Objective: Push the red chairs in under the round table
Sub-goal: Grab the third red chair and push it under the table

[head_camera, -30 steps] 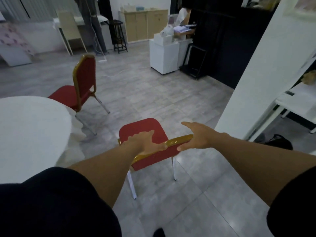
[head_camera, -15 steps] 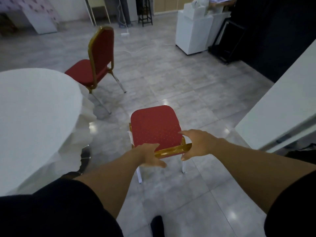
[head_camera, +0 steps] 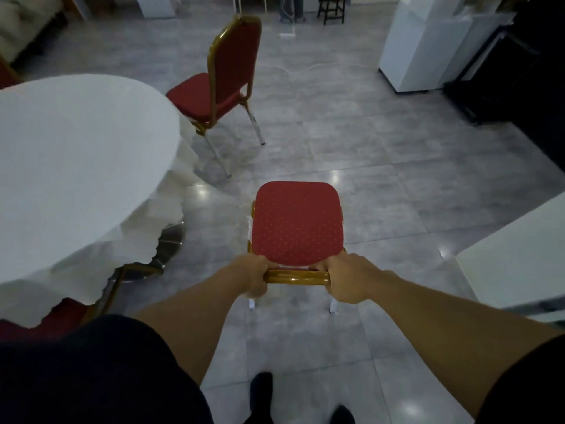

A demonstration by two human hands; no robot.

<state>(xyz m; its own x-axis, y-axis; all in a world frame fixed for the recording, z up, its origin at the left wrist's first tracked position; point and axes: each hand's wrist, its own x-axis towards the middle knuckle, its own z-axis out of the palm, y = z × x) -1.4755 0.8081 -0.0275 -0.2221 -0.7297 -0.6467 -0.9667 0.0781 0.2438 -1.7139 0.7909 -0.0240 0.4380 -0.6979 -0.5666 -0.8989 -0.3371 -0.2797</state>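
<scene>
Both hands, open before, now clamp near chair (head_camera: 296, 223)'s gold top rail: left hand (head_camera: 250, 278), right hand (head_camera: 347, 278); round table (head_camera: 76, 154) at 10 o'clock.

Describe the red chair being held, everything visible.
The held chair is seen from above and behind: a red seat cushion with small light dots, a glossy gold metal frame, pale silvery lower legs on the grey tiled floor. The left hand and right hand grip the gold top rail at its two ends. It stands upright, apart from the round table, its seat not under it.

red dotted chair seat (head_camera: 296, 221), white tablecloth (head_camera: 70, 154)
</scene>
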